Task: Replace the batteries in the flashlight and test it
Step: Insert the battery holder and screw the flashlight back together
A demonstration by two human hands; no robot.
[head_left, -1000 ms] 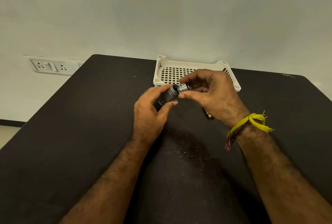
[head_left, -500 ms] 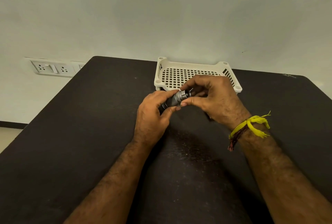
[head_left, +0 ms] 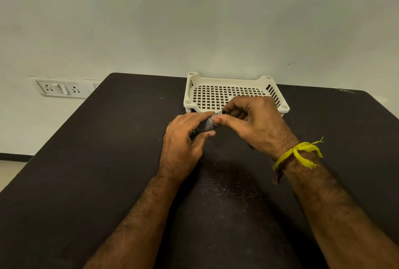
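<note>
Hands (head_left: 254,124) lowered — flashlight (head_left: 206,126) pinched between both grips.

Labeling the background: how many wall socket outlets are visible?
2: left socket and right socket, both on the wall plate left of the table. More may be hidden behind it.

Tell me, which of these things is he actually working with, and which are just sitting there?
In use: the flashlight, gripped by the left hand and pinched at its end by the right hand.

Just there: white perforated tray, wall sockets, black table, yellow wrist thread.
</note>
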